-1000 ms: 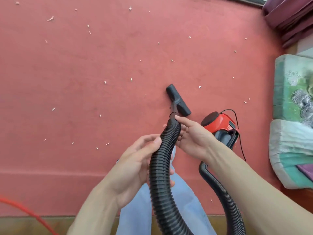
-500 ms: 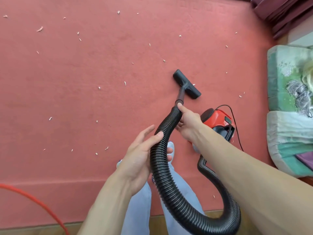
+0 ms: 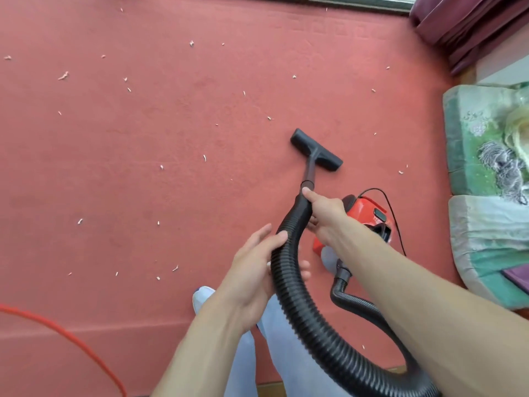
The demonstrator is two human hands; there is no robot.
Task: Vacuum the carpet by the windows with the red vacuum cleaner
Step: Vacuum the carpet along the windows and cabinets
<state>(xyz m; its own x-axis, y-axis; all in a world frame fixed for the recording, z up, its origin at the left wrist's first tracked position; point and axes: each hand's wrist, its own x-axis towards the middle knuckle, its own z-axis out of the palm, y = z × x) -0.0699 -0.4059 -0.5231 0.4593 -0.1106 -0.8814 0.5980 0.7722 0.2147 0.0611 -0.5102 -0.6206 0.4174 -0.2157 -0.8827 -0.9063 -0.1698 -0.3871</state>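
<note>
Bottom of frame: pale blue trouser legs [image 3: 286, 353] and a light-coloured shoe toe [image 3: 201, 293] at the near edge of the red carpet [image 3: 143, 167]; an orange cable [image 3: 71, 336] curved across the lower left corner. Both forearms reached up from the bottom edge, the right one coming in from the lower right. The black ribbed hose [image 3: 289, 296] looped low at lower right, then rose through centre frame. Left hand [image 3: 254, 276] cradled the hose partway up: thumb laid over the top, fingers curled underneath with tips showing on the far side, index finger straighter and lifted off, a loose wrap rather than a clamp. Right hand [image 3: 323, 216], higher up the frame, closed firmly round the smooth hose end, thumb stretched along the top toward the collar of the wand [image 3: 309, 173]. Just right of that hand the red vacuum cleaner [image 3: 363, 216] sat on the carpet, partly hidden by the wrist, its black power cord [image 3: 392, 213] arcing off to the right. The wand ran up to the black floor head [image 3: 316, 150], which lay flat on the carpet at centre frame, set at a slant. Pale scraps [image 3: 63, 76] were scattered across the carpet, mostly left and above. Green patterned cushions [image 3: 486, 138] lined the right edge. Window frame [image 3: 343, 2] along the top edge; purple curtain [image 3: 458, 27] bunched in the upper right corner.
</note>
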